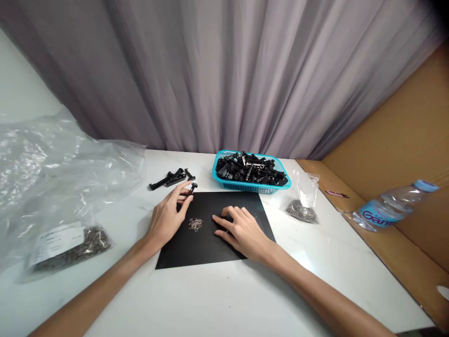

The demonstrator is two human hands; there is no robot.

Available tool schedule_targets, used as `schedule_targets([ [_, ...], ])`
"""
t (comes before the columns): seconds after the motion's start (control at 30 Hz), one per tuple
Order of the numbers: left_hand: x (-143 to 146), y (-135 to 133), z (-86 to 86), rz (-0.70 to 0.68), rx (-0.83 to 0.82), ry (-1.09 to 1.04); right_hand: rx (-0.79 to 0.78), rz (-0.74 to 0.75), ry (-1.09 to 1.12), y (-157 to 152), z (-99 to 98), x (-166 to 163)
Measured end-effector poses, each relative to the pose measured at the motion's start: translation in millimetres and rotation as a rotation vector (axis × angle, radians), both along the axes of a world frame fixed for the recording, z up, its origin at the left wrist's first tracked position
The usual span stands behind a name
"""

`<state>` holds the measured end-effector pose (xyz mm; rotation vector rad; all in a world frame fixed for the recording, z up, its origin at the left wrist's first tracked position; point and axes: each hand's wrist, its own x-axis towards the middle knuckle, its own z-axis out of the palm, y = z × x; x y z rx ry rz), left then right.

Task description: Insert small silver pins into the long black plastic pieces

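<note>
My left hand [170,214] pinches a small black plastic part [192,188] between thumb and fingers, above the far left edge of a black mat [196,255]. Most of that part is hidden behind the fingers. On the mat between my hands lies a small pile of tiny shiny metal pieces [195,224]. My right hand [242,229] rests over the mat, right of the pile, with thumb and index finger apart. A thin shiny sliver [227,231] shows beside its thumb; whether the hand grips it is unclear.
Several black plastic parts [171,178] lie behind my left hand. A blue basket [252,186] full of similar parts stands at the back. Plastic bags of small metal pieces lie at left [75,245] and right [301,210]. A water bottle [389,208] lies at far right beside cardboard.
</note>
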<state>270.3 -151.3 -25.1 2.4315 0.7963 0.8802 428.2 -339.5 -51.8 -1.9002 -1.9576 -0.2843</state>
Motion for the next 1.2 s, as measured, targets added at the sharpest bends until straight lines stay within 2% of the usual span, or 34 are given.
schedule_targets([
  [0.2,2.6,-37.3,4.0,-0.244,-0.448,-0.192,0.160,-0.090,0.280,-2.7,-8.3,-0.2],
  [0.33,4.2,-53.0,-4.9,-0.404,-0.566,-0.188,0.223,-0.054,0.607,-9.3,-4.5,6.2],
  [0.5,4.0,-56.7,-15.6,-0.487,-0.491,-0.124,0.227,-0.044,0.769,-12.2,1.4,10.1],
  [0.63,2.9,-57.6,-16.6,-0.455,-0.371,-0.087,0.151,-0.094,0.938,-14.6,4.3,9.0],
  [0.77,1.6,-59.3,-12.9,-0.415,-0.266,-0.054,0.096,-0.117,1.003,-18.5,9.6,7.0],
  [0.93,0.1,-58.0,-11.6,-0.408,-0.175,-0.037,0.066,-0.043,1.082,-20.5,15.0,5.4],
  [1.2,-0.2,-54.3,-11.4,-0.469,-0.146,-0.076,-0.019,-0.026,1.240,-21.8,13.1,4.1],
])
